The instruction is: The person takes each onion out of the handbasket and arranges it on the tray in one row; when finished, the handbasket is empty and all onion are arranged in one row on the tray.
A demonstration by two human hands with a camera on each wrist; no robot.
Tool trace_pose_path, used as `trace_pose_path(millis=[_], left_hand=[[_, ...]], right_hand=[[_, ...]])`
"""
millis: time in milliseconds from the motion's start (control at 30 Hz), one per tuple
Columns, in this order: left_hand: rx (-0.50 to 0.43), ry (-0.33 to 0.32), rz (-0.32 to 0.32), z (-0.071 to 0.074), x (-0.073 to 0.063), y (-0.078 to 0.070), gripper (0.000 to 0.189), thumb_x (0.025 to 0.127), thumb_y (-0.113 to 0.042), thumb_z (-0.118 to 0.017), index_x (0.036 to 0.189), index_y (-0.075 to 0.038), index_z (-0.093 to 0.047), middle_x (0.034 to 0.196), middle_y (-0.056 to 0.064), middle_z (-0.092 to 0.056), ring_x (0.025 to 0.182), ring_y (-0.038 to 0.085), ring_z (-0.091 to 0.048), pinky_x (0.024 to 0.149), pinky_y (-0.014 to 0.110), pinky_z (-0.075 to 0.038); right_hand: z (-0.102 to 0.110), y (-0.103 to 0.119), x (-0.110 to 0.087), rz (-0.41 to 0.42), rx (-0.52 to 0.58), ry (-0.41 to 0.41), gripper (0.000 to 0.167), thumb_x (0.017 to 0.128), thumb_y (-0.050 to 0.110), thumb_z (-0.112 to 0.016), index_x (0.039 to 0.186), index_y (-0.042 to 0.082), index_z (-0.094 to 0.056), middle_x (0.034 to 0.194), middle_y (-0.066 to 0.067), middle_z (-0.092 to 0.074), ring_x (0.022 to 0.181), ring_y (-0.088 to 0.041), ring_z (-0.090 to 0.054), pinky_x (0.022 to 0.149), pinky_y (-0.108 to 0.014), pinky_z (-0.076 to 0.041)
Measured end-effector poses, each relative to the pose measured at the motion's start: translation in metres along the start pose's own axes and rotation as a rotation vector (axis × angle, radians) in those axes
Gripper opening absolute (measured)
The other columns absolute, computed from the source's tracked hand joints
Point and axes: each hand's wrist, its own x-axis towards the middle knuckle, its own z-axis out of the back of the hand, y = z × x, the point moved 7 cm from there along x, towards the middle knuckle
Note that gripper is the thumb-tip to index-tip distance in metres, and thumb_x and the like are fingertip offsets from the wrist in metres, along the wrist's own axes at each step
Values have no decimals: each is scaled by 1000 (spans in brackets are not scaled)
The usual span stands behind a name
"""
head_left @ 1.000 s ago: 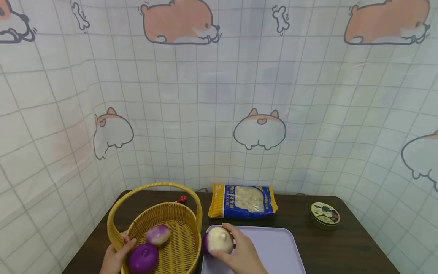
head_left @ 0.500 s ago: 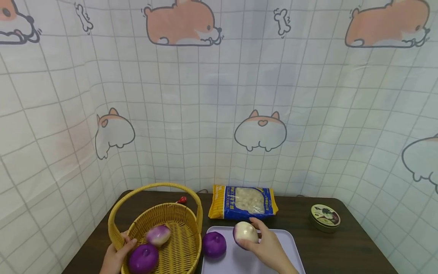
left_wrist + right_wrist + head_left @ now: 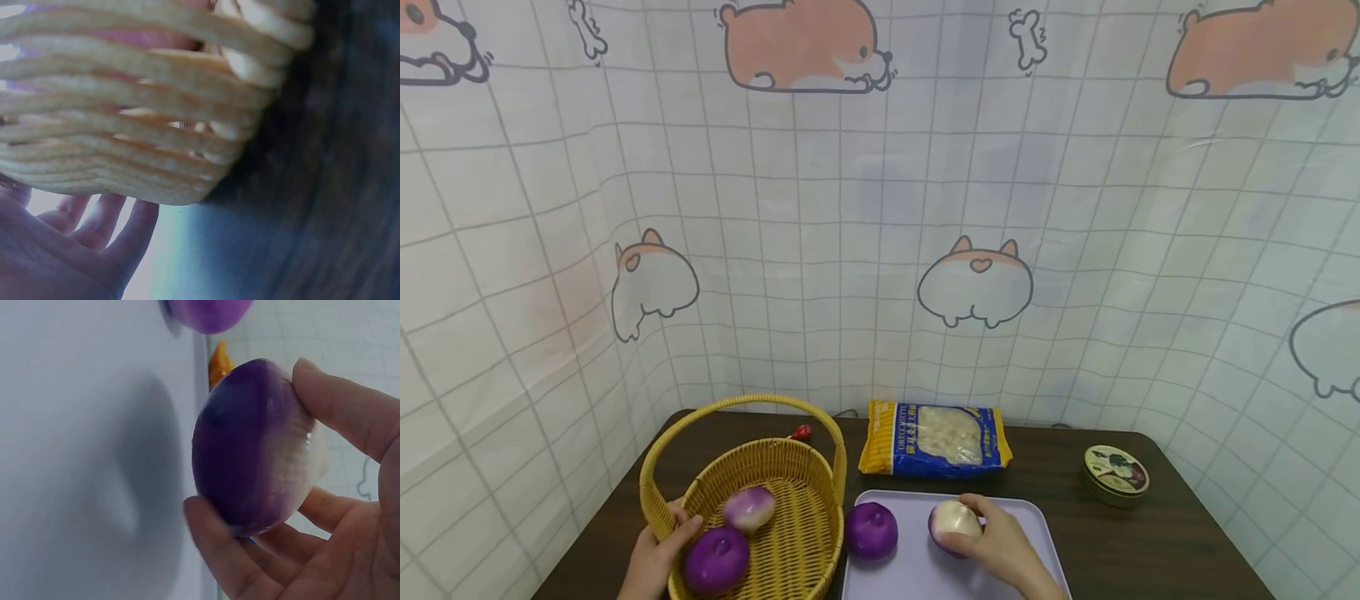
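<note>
My right hand holds a purple-and-white turnip over the lilac tray, thumb on one side and fingers on the other. In the right wrist view this turnip hangs just off the tray surface, its shadow beside it. A purple turnip-like vegetable rests at the tray's left edge. My left hand grips the left rim of a yellow wicker basket, thumb over the inside. Two more lie in the basket: a purple one and a purple-white one.
Behind the tray lies a blue-and-yellow pasta bag. A round green tin stands at the right of the dark table. Something small and red lies behind the basket, whose tall handle arches above it.
My right hand has carried the purple-white turnip rightward from above the purple one, then lowered it toward the tray's middle. The left hand keeps its hold on the basket.
</note>
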Motion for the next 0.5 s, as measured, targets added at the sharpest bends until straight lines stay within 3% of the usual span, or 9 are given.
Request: trace_pose_path(millis=[233,500], left_hand=[[18,7,-6,0,2,2,27,96,-18,-63,93,3,-48,102,1,-51,86,6,-49,71,24,-44],[27,9,-2,0,2,2,27,97,-19,-63,95,3,-48,105,3,-50,88,7,-49,72,24,-43]], right_hand=[[-16,-3,1,61,22,37,68,71,36,-86,125,2,-61,118,-16,-66,98,-26,-63,80,-38,-49],[-18,-4,2,86,43,54,66,69,29,-88,126,8,-63,119,-14,-66,98,-22,-59,80,-37,-48]])
